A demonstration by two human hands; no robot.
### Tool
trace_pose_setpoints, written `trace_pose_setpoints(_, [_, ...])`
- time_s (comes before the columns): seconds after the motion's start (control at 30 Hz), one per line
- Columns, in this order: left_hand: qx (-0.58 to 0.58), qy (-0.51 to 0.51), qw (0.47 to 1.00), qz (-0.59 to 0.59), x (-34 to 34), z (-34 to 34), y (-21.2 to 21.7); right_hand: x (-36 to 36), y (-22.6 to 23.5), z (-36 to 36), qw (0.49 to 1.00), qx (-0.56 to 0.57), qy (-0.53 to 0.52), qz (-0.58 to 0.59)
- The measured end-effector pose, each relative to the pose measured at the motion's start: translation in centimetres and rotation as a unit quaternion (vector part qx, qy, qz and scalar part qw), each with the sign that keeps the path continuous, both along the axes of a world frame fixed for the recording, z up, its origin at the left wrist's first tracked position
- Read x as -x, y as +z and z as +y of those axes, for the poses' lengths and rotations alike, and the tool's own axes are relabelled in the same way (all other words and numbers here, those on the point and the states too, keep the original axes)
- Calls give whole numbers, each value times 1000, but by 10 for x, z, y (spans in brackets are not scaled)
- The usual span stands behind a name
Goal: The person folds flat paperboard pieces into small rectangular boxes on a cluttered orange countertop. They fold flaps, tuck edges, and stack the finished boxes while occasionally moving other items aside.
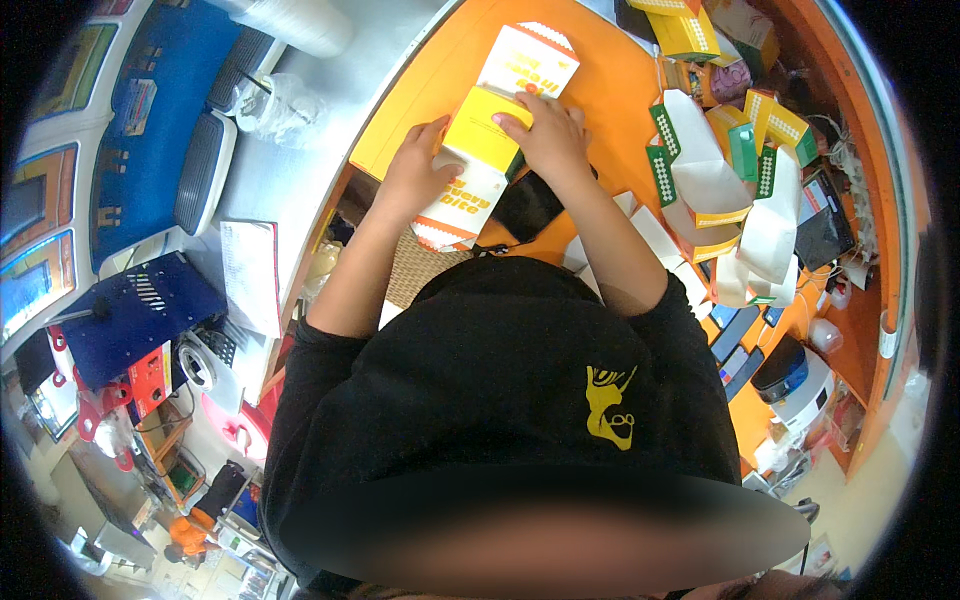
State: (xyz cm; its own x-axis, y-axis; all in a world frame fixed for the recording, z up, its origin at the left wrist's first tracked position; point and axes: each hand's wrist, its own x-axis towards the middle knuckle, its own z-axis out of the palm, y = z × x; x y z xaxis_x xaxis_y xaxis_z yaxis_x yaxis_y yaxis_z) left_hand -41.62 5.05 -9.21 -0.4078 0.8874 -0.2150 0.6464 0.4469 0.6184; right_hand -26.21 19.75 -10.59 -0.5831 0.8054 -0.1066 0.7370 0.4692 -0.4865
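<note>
A cardboard food box (480,130) lies on the orange table (610,90) in front of me, with a yellow middle panel and white end panels printed in orange and yellow. It stretches from upper right to lower left and looks partly unfolded. My left hand (417,172) grips its left side, thumb on the lower white panel and fingers at the yellow panel's edge. My right hand (553,135) holds the opposite side, its thumb on the yellow panel and its fingers curled near the upper white panel. Below my right wrist lies a flat black object (528,207).
To the right lie several opened white cartons (705,180) with green and yellow edges. Yellow boxes (685,35) are heaped at the far right. On the left runs a grey metal counter (345,95) with a clear plastic bag (285,110) and white papers (250,270).
</note>
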Motion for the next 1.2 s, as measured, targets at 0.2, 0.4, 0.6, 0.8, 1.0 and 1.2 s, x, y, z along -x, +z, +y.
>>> trace_pose_setpoints(0.2, [59, -125, 986, 98, -17, 9, 4, 41, 0, 10, 928, -136, 331, 103])
trace_pose_setpoints(0.4, [87, 0, 984, -154, 20, 17, 12, 41, -18, 11, 933, -150, 301, 128])
trace_pose_setpoints(0.6, [-34, 54, 870, -489, 44, -16, 40, 38, -19, 11, 932, -164, 298, 126])
trace_pose_setpoints(0.8, [-112, -81, 980, -143, 20, -11, 35, 39, -17, 10, 935, -161, 296, 114])
trace_pose_setpoints(1.0, [-179, 14, 964, -195, 4, 19, 14, 41, -25, 12, 936, -163, 301, 85])
trace_pose_setpoints(1.2, [-180, -167, 966, -82, 4, 12, 43, 40, -25, 12, 926, -193, 301, 122])
